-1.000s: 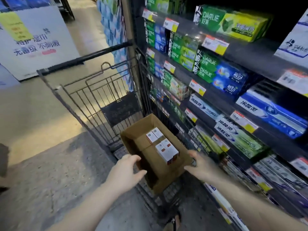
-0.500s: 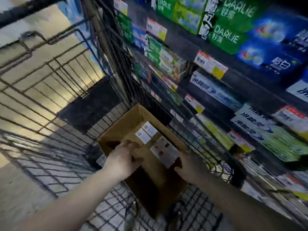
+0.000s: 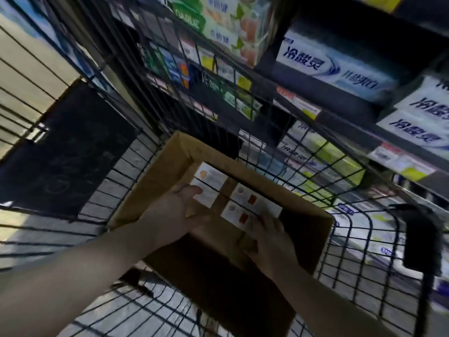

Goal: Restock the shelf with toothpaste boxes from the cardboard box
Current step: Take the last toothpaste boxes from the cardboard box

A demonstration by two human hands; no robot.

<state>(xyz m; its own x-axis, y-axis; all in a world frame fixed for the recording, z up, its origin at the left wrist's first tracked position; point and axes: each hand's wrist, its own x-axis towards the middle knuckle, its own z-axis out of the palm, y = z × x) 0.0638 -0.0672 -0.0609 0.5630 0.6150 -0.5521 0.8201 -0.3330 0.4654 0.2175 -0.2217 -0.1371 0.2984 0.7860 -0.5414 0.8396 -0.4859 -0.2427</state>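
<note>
A: Both your hands are down in the carton (image 3: 155, 190), which sits in the wire cart (image 3: 340, 239). Your left hand (image 3: 175, 215) has its grip spread, thumb on the near white box (image 3: 206, 194).

B: And the right?

A: Your right hand (image 3: 269, 239) touches the end of the front box (image 3: 239, 215); whether its grip has closed, I cannot tell. Flat, glossy white cartons, brown corrugated walls. The shelf (image 3: 340, 117) stands to the right.

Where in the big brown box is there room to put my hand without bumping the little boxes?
Bare cardboard shows in the cardboard box along the dark near side, between the left hand and right hand, and down the strip between the two pairs of toothpaste boxes. The far end is crowded with them.
</note>
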